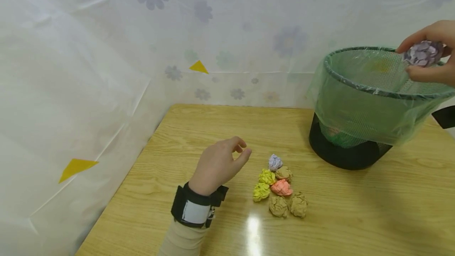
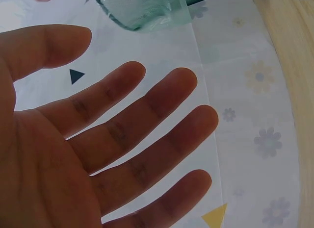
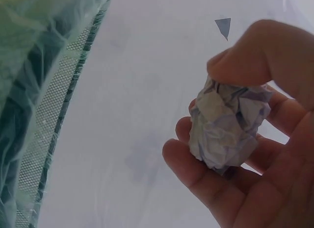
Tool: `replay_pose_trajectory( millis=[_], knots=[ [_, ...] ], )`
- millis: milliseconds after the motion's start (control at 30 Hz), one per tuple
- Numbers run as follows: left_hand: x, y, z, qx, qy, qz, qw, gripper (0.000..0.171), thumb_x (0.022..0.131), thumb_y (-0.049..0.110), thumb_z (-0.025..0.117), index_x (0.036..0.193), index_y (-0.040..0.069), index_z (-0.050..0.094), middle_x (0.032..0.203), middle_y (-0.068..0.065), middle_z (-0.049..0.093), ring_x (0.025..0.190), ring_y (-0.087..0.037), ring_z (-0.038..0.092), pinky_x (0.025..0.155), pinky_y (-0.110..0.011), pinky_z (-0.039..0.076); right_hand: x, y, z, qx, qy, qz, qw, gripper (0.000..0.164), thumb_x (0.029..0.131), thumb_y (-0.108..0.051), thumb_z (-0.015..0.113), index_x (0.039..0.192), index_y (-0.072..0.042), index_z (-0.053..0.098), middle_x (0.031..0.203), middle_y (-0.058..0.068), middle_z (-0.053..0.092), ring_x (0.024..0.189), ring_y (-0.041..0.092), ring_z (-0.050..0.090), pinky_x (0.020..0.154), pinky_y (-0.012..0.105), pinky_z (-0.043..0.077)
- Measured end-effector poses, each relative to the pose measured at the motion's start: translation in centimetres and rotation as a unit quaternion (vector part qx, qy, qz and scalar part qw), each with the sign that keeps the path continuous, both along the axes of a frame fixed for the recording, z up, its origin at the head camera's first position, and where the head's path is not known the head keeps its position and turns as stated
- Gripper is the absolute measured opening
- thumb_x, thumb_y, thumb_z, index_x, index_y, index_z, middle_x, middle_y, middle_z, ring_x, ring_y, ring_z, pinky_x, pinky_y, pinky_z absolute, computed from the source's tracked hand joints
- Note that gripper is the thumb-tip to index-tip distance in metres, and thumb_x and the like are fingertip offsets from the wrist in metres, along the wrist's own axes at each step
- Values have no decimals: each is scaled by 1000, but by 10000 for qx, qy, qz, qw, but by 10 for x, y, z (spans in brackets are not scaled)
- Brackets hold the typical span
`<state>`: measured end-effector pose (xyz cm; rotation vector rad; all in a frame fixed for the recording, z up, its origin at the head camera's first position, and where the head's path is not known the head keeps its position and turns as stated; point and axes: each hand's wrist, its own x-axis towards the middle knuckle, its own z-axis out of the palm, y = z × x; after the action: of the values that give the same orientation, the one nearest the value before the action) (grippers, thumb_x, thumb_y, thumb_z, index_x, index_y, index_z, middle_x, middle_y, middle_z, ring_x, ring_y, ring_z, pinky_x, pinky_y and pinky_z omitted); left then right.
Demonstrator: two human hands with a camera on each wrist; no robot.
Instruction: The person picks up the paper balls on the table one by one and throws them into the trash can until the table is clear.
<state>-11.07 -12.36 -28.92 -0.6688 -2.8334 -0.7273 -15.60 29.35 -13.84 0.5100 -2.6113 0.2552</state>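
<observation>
My right hand grips a crumpled white paper ball over the right side of the bin's rim. In the right wrist view the thumb presses on the paper ball from above while the fingers curl under it. The bin is black mesh, lined with a green plastic bag folded over its rim. My left hand hovers over the table, empty, its fingers loosely bent and spread apart in the left wrist view. Right of it lie crumpled paper balls: one white, one pink, two yellow and three brown.
The wooden table reaches back to a white flower-printed sheet, which also covers the left side. Yellow triangles show on the sheet. A black strip appears at the right edge, beyond the bin.
</observation>
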Motion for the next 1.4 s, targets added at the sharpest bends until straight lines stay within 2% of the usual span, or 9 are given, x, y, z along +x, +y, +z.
replay_pose_trajectory(
  millis=[500,600,700,767,800,900,933,1167,1400],
  knots=[
    [0,-1,-1,12,-22,48,10000,36,94,42,50,108,12,65,97,-3,68,46,-3,46,41,-24,37,-31,27,-2,-199,-9,-98,9998,38,76,5,69,110,5,53,99,16,44,59,-12,36,45,10,34],
    [0,-1,-1,13,-24,37,10000,36,94,42,50,108,12,64,97,-3,68,44,-3,45,40,-24,37,-36,30,-2,-273,-29,-70,9996,35,76,4,69,107,-3,54,97,15,44,59,-10,37,45,10,34],
    [0,-1,-1,20,-41,36,10000,35,94,42,50,108,13,64,97,-4,68,44,-3,46,40,-24,37,-38,32,-1,-311,-75,-101,9994,39,78,2,69,105,-20,53,95,11,43,58,-8,38,45,12,34],
    [0,-1,-1,8,-49,54,10000,35,94,42,50,108,13,64,97,-3,68,46,-3,47,41,-24,37,-39,31,-1,-315,-58,-84,9995,43,78,3,68,106,-26,52,94,8,42,56,-5,39,43,14,34],
    [0,-1,-1,8,-53,55,10000,35,94,42,50,108,13,64,97,-3,68,47,-4,47,41,-24,37,-39,31,-1,-329,-55,-54,9994,41,78,3,68,106,-22,54,93,9,42,54,-3,39,42,15,33],
    [0,-1,-2,-12,-38,62,10000,35,94,42,50,108,13,64,97,-2,68,48,-3,48,42,-23,38,-41,31,-1,-334,39,18,9994,48,79,4,67,104,-33,51,89,1,42,49,3,40,40,18,32],
    [0,0,-2,-13,-32,57,10000,35,94,42,50,108,13,64,97,-2,68,47,-3,47,42,-23,38,-42,31,0,-320,20,38,9995,43,79,4,67,104,-28,54,89,2,43,47,4,39,39,19,31],
    [0,-1,-1,28,-36,35,10000,35,94,41,51,108,12,64,97,-3,68,45,-3,45,41,-24,37,-48,36,0,-265,-416,-211,9986,46,81,3,64,99,-35,45,74,1,46,44,11,39,41,24,30],
    [1,0,-2,-30,-2,94,10000,35,94,42,51,107,13,65,95,-1,68,48,-5,49,42,-23,38,-47,29,0,-612,-689,-158,9956,52,80,9,60,96,-38,47,78,2,45,51,8,38,43,23,31]
  ],
)
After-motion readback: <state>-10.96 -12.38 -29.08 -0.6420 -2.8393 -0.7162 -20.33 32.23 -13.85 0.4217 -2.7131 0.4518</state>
